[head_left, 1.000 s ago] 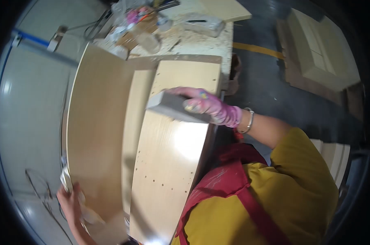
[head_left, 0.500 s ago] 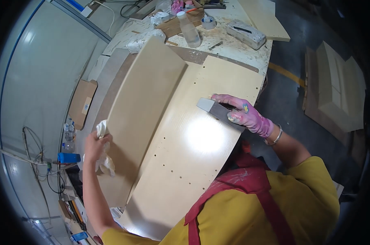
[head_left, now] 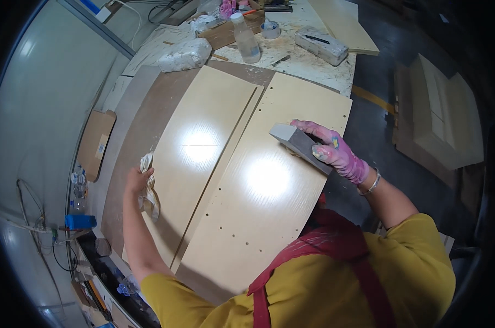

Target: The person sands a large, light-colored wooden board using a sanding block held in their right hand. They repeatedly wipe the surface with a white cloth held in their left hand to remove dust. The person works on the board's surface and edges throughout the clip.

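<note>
At about three o'clock of the view's centre, the right hand (head_left: 335, 152), in a pink paint-flecked glove, has its grip closed over a grey sanding block (head_left: 297, 143), fingers wrapped across the block's upper end; the block lies flat on the right-hand edge of a pale wooden panel (head_left: 258, 218) that has small drilled holes near its edges. A thin bracelet (head_left: 372, 185) circles that wrist, and the arm runs back toward five o'clock into a yellow sleeve. At nine o'clock the bare left hand (head_left: 133, 180) has its grip closed on a crumpled whitish rag (head_left: 148, 188), pressed against the left edge of a second pale panel (head_left: 195, 147), which lies just beside the drilled one with a narrow seam between them. Both panels rest on a brown board (head_left: 135, 136) on the desk (head_left: 313, 65). Toward twelve o'clock, beyond the panels, the desk carries sawdust, a clear plastic bottle (head_left: 245, 39) standing upright, a roll of tape (head_left: 270, 29), a long whitish block (head_left: 319, 45), a lumpy white bag (head_left: 185, 54) and a flat pale board (head_left: 346, 24) at the far corner. At two to three o'clock, well apart on the dark floor, sits a stack of light panels (head_left: 441, 117). At eight o'clock, a blue object (head_left: 79, 221) and tangled cables lie along the left wall. A red apron strap crosses the yellow shirt at six o'clock.
</note>
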Action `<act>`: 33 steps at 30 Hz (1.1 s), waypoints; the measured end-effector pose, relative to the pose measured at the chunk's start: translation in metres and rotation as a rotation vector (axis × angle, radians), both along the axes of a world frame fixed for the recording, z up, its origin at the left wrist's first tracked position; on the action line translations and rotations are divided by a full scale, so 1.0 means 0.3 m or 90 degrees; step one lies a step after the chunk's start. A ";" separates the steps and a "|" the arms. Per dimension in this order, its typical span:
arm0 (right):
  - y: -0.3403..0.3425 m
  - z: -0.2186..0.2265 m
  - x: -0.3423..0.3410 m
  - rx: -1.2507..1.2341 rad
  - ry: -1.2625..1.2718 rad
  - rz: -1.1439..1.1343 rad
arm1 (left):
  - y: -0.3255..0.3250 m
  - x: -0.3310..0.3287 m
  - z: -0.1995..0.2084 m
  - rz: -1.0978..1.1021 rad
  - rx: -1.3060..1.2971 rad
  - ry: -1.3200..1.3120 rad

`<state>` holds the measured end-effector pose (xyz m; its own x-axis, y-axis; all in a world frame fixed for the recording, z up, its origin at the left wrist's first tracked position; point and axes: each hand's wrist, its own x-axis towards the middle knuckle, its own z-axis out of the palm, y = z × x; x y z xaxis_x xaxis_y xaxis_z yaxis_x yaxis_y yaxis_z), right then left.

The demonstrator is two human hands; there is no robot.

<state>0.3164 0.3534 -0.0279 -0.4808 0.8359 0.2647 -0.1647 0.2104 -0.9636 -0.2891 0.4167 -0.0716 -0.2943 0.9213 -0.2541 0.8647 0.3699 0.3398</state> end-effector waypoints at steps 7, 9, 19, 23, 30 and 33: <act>-0.030 0.011 0.019 -0.238 0.230 -0.064 | 0.001 0.237 0.205 0.013 0.357 -0.168; 0.009 -0.005 0.133 -0.140 0.256 -0.140 | -0.073 0.489 0.362 0.082 0.398 -0.380; 0.235 0.097 0.452 0.165 -0.153 -0.311 | -0.555 1.252 0.295 -0.508 0.264 0.130; 0.215 0.009 0.476 -0.193 0.276 -0.252 | -0.528 1.113 0.255 -0.015 0.253 -0.379; 0.229 -0.117 0.390 -0.340 0.621 -0.280 | 0.078 1.511 0.166 -0.254 0.328 -0.144; 0.263 -0.109 0.417 -0.445 0.683 -0.136 | 0.236 1.698 0.141 -0.325 0.357 -0.183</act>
<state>0.4413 0.4322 -0.0606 -0.1429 0.9857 -0.0893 -0.9437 -0.1629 -0.2880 0.2202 0.4875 -0.0294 0.2033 0.9374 0.2829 0.7319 -0.3374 0.5920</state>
